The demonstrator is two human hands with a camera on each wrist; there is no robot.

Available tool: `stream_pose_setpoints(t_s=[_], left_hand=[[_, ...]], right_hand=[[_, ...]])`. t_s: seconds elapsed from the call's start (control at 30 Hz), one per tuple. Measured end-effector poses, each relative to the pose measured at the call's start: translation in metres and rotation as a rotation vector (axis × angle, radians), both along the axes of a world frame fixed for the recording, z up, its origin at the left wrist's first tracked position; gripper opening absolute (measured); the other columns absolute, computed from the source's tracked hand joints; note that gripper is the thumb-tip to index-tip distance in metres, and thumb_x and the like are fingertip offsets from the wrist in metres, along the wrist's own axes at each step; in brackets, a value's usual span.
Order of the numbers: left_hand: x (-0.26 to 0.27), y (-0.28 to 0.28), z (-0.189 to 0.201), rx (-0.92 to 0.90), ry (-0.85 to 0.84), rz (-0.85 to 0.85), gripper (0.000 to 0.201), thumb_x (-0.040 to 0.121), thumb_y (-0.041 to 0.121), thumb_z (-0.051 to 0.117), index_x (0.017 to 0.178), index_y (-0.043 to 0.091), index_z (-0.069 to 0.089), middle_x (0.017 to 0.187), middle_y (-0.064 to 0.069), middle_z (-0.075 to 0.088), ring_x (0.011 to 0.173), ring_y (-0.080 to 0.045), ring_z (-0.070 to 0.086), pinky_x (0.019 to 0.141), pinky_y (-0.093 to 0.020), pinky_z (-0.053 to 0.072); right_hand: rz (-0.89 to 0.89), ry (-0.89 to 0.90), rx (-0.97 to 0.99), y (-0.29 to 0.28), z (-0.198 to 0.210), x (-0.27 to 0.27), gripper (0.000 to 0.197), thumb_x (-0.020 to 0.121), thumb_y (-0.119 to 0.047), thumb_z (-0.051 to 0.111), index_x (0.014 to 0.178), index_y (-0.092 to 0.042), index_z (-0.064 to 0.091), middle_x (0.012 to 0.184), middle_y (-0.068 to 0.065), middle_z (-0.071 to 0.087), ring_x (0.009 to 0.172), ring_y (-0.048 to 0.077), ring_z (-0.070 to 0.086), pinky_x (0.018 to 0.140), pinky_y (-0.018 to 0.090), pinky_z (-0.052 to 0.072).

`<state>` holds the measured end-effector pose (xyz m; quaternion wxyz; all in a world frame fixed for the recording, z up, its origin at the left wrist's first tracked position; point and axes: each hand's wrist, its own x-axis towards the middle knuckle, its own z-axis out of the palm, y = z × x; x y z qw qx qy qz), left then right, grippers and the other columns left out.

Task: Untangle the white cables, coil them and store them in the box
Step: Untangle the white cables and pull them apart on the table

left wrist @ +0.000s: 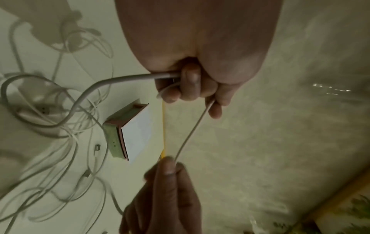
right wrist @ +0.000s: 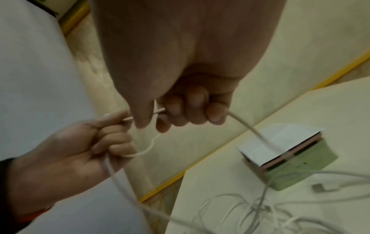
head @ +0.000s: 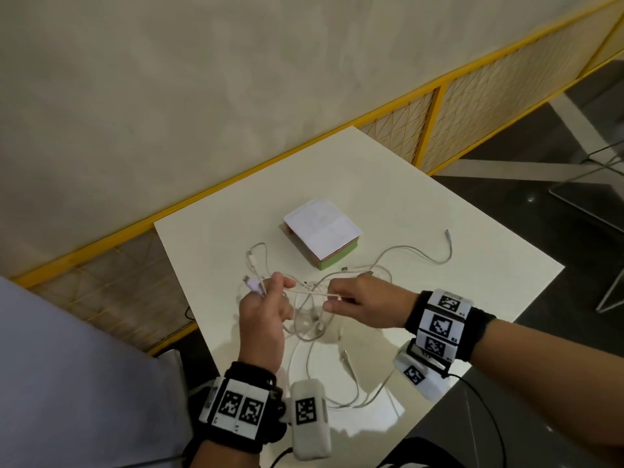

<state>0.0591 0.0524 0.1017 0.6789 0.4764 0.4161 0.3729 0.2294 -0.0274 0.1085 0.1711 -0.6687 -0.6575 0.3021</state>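
A tangle of white cables (head: 314, 319) lies on the white table (head: 439, 265), in front of a shut box (head: 322, 233) with a white lid and green base. My left hand (head: 270, 298) is raised above the tangle with its fingers curled round a cable (left wrist: 124, 79), plug ends sticking out past the knuckles. My right hand (head: 351, 298) pinches the same cable a short way to the right, so a short stretch (left wrist: 192, 128) runs between both hands. The box (left wrist: 128, 134) (right wrist: 286, 158) stands just beyond them.
One loose cable end (head: 447, 234) trails to the right of the box. More loops (head: 351, 383) hang toward the near table edge. A yellow-framed mesh rail (head: 439, 106) borders the table's far side, with a wall behind. Dark floor and a chair leg (head: 607, 295) are at the right.
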Motion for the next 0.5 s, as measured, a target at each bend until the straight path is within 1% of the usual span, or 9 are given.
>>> stream_pose_setpoints(t_s=[0.03, 0.07, 0.13, 0.2, 0.27, 0.3, 0.4, 0.47, 0.5], left_hand=[[-0.004, 0.000, 0.002, -0.002, -0.019, 0.014, 0.035, 0.100, 0.024, 0.044, 0.069, 0.011, 0.055, 0.043, 0.008, 0.026, 0.041, -0.009, 0.026, 0.054, -0.029, 0.027], [-0.010, 0.003, 0.003, -0.027, -0.054, 0.042, 0.035, 0.100, 0.024, 0.042, 0.070, 0.011, 0.053, 0.041, 0.010, 0.031, 0.040, -0.008, 0.027, 0.053, -0.026, 0.028], [-0.021, 0.014, 0.004, -0.069, -0.142, 0.104, 0.034, 0.101, 0.024, 0.039, 0.072, 0.009, 0.050, 0.039, 0.010, 0.039, 0.038, -0.003, 0.031, 0.048, -0.020, 0.033], [-0.031, 0.026, 0.000, -0.065, -0.126, 0.110, 0.034, 0.101, 0.021, 0.039, 0.073, 0.005, 0.050, 0.037, 0.010, 0.041, 0.036, -0.002, 0.031, 0.045, -0.018, 0.033], [-0.037, 0.029, -0.011, -0.045, -0.030, 0.083, 0.036, 0.100, 0.020, 0.042, 0.070, 0.003, 0.050, 0.038, 0.008, 0.045, 0.036, -0.002, 0.031, 0.047, -0.021, 0.032], [-0.037, 0.029, -0.017, -0.048, 0.016, 0.076, 0.036, 0.100, 0.020, 0.044, 0.070, 0.003, 0.051, 0.038, 0.008, 0.044, 0.036, -0.003, 0.031, 0.049, -0.023, 0.030], [-0.039, 0.025, -0.034, -0.104, 0.089, 0.039, 0.027, 0.097, 0.021, 0.050, 0.080, 0.005, 0.063, 0.035, 0.008, 0.032, 0.035, -0.004, 0.026, 0.049, -0.026, 0.023], [-0.041, 0.021, -0.042, -0.109, 0.154, 0.004, 0.020, 0.094, 0.020, 0.055, 0.089, 0.007, 0.069, 0.037, 0.011, 0.027, 0.035, -0.005, 0.024, 0.049, -0.026, 0.023], [-0.043, 0.019, -0.045, -0.113, 0.176, -0.004, 0.019, 0.094, 0.021, 0.055, 0.092, 0.008, 0.070, 0.038, 0.011, 0.026, 0.035, -0.005, 0.023, 0.048, -0.026, 0.024]], right_hand=[[-0.009, -0.064, -0.024, 0.000, -0.003, 0.010, 0.034, 0.094, -0.040, 0.048, 0.065, -0.025, 0.038, 0.054, -0.009, 0.039, 0.053, 0.007, 0.038, 0.055, 0.021, 0.030], [-0.020, -0.126, -0.054, -0.002, -0.007, 0.021, 0.040, 0.093, -0.043, 0.048, 0.060, -0.026, 0.033, 0.053, -0.008, 0.037, 0.053, 0.011, 0.038, 0.056, 0.026, 0.030], [-0.067, -0.188, -0.102, -0.010, -0.018, 0.047, 0.044, 0.094, -0.043, 0.047, 0.056, -0.025, 0.030, 0.052, -0.006, 0.037, 0.055, 0.020, 0.038, 0.059, 0.030, 0.031], [-0.158, -0.167, -0.122, -0.021, -0.029, 0.072, 0.045, 0.094, -0.039, 0.048, 0.055, -0.025, 0.031, 0.051, -0.005, 0.037, 0.052, 0.016, 0.038, 0.058, 0.031, 0.031], [-0.259, -0.158, -0.147, -0.030, -0.036, 0.093, 0.047, 0.093, -0.038, 0.050, 0.054, -0.022, 0.031, 0.050, -0.004, 0.037, 0.050, 0.010, 0.037, 0.058, 0.031, 0.030], [-0.299, -0.180, -0.162, -0.033, -0.038, 0.101, 0.047, 0.093, -0.038, 0.050, 0.054, -0.020, 0.031, 0.050, -0.003, 0.037, 0.052, 0.011, 0.037, 0.060, 0.030, 0.031], [-0.352, -0.235, -0.213, -0.035, -0.051, 0.122, 0.040, 0.096, -0.035, 0.044, 0.061, -0.020, 0.035, 0.059, -0.003, 0.042, 0.064, 0.020, 0.043, 0.065, 0.030, 0.031], [-0.333, -0.289, -0.235, -0.035, -0.062, 0.132, 0.031, 0.098, -0.033, 0.037, 0.074, -0.017, 0.044, 0.075, 0.003, 0.049, 0.079, 0.028, 0.051, 0.072, 0.034, 0.036], [-0.325, -0.335, -0.243, -0.036, -0.068, 0.137, 0.029, 0.099, -0.032, 0.034, 0.084, -0.014, 0.050, 0.086, 0.008, 0.052, 0.087, 0.031, 0.054, 0.078, 0.038, 0.040]])
